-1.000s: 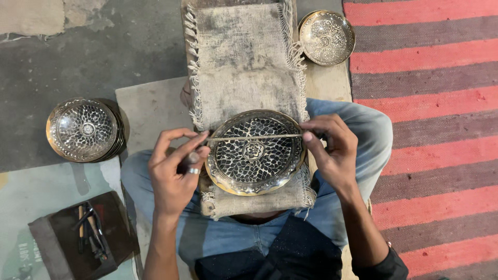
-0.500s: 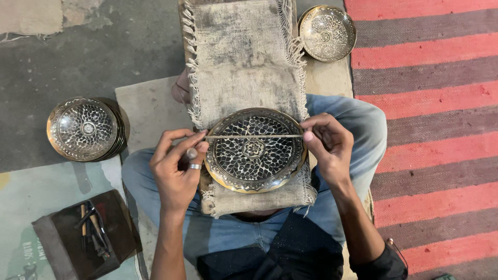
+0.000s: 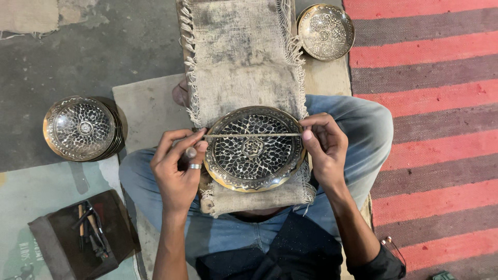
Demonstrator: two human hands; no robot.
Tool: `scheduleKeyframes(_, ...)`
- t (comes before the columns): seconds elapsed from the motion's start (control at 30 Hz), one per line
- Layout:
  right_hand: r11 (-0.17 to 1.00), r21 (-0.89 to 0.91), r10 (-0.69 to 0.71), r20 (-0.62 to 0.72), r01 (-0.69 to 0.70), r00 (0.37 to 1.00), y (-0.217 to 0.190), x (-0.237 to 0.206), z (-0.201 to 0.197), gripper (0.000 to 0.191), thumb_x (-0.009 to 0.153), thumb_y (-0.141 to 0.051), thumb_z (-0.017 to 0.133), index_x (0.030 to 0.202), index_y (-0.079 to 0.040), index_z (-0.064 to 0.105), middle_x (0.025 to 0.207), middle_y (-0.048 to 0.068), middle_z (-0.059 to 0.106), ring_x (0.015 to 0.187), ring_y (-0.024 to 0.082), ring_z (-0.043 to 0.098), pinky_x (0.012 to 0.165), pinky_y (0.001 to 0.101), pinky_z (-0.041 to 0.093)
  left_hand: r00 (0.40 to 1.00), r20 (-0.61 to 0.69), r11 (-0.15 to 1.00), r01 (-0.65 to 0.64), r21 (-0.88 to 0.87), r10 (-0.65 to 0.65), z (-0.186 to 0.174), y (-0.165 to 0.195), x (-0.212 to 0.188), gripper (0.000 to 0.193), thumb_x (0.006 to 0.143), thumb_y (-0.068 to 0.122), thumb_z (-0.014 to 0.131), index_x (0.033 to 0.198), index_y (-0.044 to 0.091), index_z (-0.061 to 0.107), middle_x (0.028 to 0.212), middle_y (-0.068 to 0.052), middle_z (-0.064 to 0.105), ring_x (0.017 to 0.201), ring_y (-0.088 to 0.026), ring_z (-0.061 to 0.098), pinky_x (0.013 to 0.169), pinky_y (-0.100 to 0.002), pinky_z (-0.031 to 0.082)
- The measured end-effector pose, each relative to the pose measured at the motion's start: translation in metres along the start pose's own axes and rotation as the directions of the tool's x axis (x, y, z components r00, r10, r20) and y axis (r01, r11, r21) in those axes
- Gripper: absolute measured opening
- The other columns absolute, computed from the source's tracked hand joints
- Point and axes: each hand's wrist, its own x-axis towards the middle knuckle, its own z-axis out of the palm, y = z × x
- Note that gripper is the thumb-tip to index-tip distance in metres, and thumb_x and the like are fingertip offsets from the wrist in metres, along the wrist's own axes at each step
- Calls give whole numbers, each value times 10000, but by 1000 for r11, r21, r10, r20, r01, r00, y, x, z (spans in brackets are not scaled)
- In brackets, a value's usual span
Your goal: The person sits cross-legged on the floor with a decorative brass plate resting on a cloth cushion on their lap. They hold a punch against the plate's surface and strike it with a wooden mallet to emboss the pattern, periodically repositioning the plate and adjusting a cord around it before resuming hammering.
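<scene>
Head view, looking straight down on a seated person, legs in blue jeans. Centre: a round brass plate (image 3: pixel 253 149) with a dark pierced-looking pattern and a flower at its middle, resting on a strip of frayed burlap cloth (image 3: pixel 241 62) that runs from the lap toward 12 o'clock. Nothing lies inside the plate.

A thin straight metal rod (image 3: pixel 252 135) lies level across the plate's upper half, running from 9 to 3 o'clock. Left hand (image 3: pixel 178 167) at the plate's 9 o'clock, fingers curled, thumb and forefinger pinched on the rod's left end; ring on one finger. Right hand (image 3: pixel 326 150) at the plate's 3 o'clock, fingers curled in, fingertips closed on the rod's right end. Both hands touch the plate's rim.

At 9 o'clock of the frame, well apart from the hands: a stack of like plates (image 3: pixel 83 128) on the grey floor, top one showing the same pattern, nothing in it. At 1 o'clock: a single smaller brass dish (image 3: pixel 326 31), patterned, also holding nothing.

At 7 o'clock: a dark flat tray (image 3: pixel 57 243) holding several slim hand tools (image 3: pixel 89 231), dark handles; kinds too small to tell.

At 3 o'clock: red and grey striped rug (image 3: pixel 430 103). Under the person: pale mat (image 3: pixel 145 103)
</scene>
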Motion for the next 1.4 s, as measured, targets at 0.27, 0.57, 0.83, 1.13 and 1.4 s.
scheduleKeyframes(0.27, 1000, 6, -9, -17, 9, 1000, -3, 5, 6, 132, 1060, -45, 619, 1173, 24, 615, 1058, 7, 572, 837, 32, 475, 721, 180, 388, 1000, -19, 999, -5, 43, 5, 7, -5, 9, 198, 921, 21, 793, 1119, 18, 783, 1006, -54, 666, 736, -94, 635, 589, -236, 471)
scheduleKeyframes(0.57, 999, -32, -35, -76, 32, 997, 1, 11, 10, 125, 1069, -45, 619, 1182, 8, 611, 1054, 0, 596, 935, 42, 529, 867, 190, 432, 997, -51, 997, -61, 48, 63, 15, -8, 16, 188, 920, 30, 798, 1107, 15, 780, 959, -38, 663, 686, -81, 551, 580, -250, 422)
scheduleKeyframes(0.83, 998, 59, 25, -66, -21, 997, 3, 14, 6, 122, 1070, -64, 626, 1176, -5, 612, 1013, -14, 603, 924, 38, 535, 843, 189, 433, 997, -44, 998, -57, 31, 59, 18, -7, 15, 179, 928, 47, 799, 1104, 21, 778, 945, -37, 660, 678, -72, 544, 569, -246, 409)
scheduleKeyframes(1.13, 1000, 8, 8, -83, -7, 997, 3, 8, 9, 126, 1073, -60, 617, 1183, -1, 610, 1062, -2, 601, 933, 41, 531, 839, 188, 429, 995, -44, 996, -88, 24, 89, 16, -11, 12, 176, 951, 43, 791, 1124, 18, 769, 980, -35, 666, 739, -72, 595, 608, -244, 451)
scheduleKeyframes(1.4, 1000, 24, -4, -77, 6, 997, 4, 10, 9, 122, 1088, -61, 611, 1196, -4, 611, 1056, -4, 596, 950, 40, 526, 869, 191, 431, 996, -50, 997, -66, 36, 68, 18, -12, 14, 181, 937, 38, 796, 1115, 18, 777, 963, -30, 669, 681, -68, 558, 568, -241, 422)
